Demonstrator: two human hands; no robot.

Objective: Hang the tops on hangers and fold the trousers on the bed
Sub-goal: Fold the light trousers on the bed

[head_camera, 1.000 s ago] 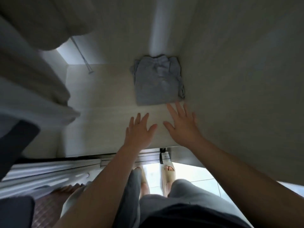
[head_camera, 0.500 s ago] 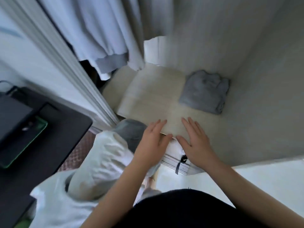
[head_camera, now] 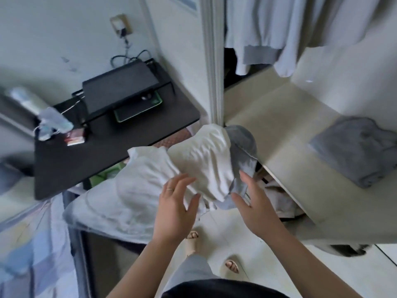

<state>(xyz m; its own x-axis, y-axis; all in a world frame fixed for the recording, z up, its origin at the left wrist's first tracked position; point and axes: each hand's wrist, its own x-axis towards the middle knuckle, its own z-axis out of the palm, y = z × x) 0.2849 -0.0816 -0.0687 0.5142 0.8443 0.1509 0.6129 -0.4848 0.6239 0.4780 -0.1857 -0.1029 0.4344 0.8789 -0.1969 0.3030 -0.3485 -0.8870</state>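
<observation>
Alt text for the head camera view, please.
The left hand and right hand reach toward a crumpled white garment and grey garment by the wardrobe shelf. Folded grey clothing lies on the shelf; a black desk stands left.

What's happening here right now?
A person stands at the open wardrobe, both hands open. The left hand reaches onto a crumpled white garment and the right hand is at the grey garment beside it; neither is gripped yet. A folded grey piece lies on the wardrobe shelf, with tops hanging above.
</observation>
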